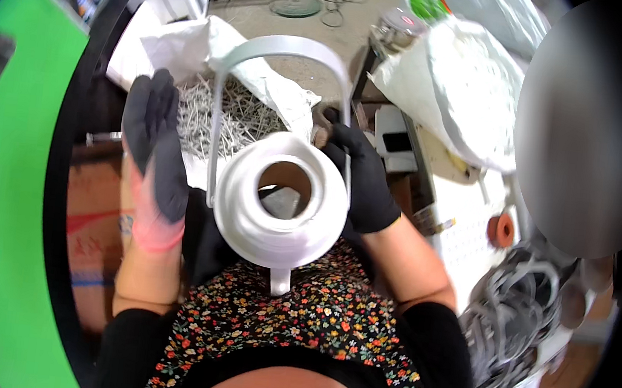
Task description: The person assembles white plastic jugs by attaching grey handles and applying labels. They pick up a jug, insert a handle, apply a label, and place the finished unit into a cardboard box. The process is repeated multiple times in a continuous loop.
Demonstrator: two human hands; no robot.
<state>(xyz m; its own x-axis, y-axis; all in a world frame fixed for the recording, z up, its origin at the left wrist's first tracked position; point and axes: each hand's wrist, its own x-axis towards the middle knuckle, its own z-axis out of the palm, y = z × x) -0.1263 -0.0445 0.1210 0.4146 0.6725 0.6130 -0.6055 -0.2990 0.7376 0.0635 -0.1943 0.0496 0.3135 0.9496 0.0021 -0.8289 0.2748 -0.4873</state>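
Observation:
A white plastic flask casing (273, 247) is held up in front of my chest, its round mouth turned toward me. Its arched carrying handle (285, 46) stands away from me, and a small grip juts out at the near side. My right hand (366, 173), in a dark glove, closes on the casing's right side by the foot of the arched handle; some fingertips are hidden. My left hand (156, 140), in a grey and pink glove, is raised to the left of the casing, fingers stretched out and holding nothing.
Beyond the casing, a white sack (261, 90) holds many thin metal pieces (220, 120). A green belt or bench (12, 185) runs along the left, near a cardboard box (95, 224). At right are a table with a white bag (455, 88), an orange-brown ring (501, 231) and coiled grey strips (514, 314).

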